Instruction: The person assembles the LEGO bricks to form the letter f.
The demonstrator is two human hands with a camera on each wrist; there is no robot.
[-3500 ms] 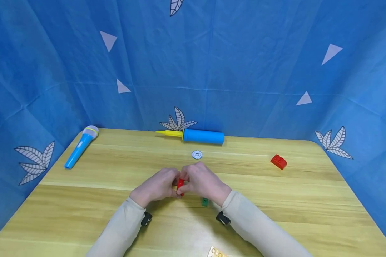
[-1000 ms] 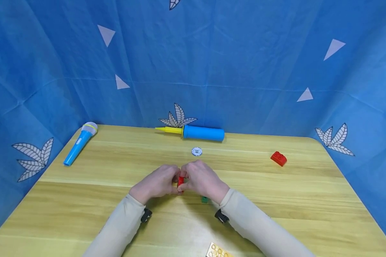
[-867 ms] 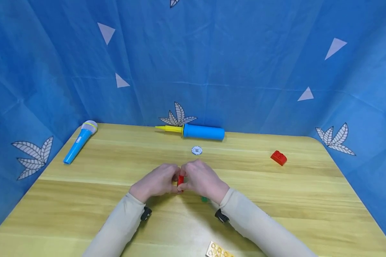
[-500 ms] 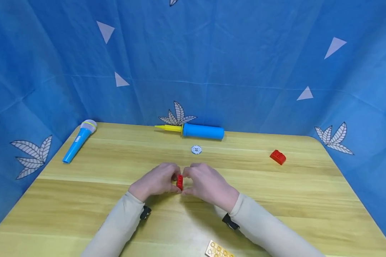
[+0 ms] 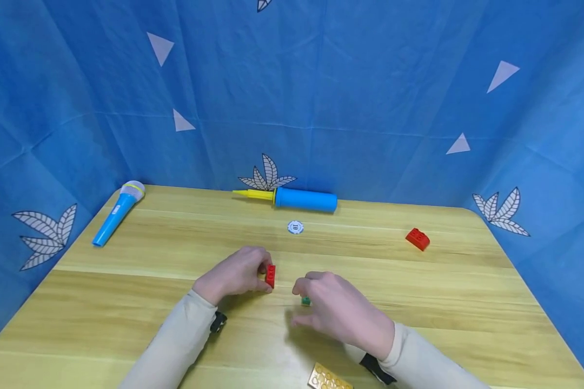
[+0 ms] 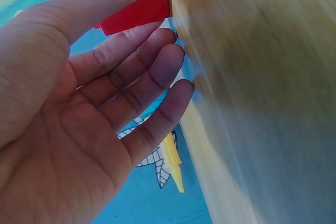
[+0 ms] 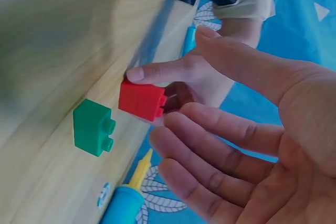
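My left hand (image 5: pixel 236 274) pinches a small red toy brick (image 5: pixel 270 276) between thumb and fingers, low over the wooden table. In the left wrist view that red brick (image 6: pixel 139 10) sits behind the thumb, while the other fingers extend loosely below it. Apart from the brick, my right hand (image 5: pixel 344 309) hovers with relaxed fingers and nothing in its grasp. Just beyond its fingers is a small green brick (image 5: pixel 305 301), partly covered in the head view. The right wrist view shows the green brick (image 7: pixel 91 127) on the table, its studs facing sideways in the picture.
A gold studded brick (image 5: pixel 328 376) lies at the near edge of view. Farther back are a poker chip (image 5: pixel 295 227), a blue and yellow hand pump (image 5: pixel 305 199) and another red brick (image 5: pixel 418 239). A blue toy microphone (image 5: pixel 119 214) lies at the back left.
My right hand has let go of the red brick and moved right and nearer to me, beside the green brick. The left hand stays in place, holding the red brick.
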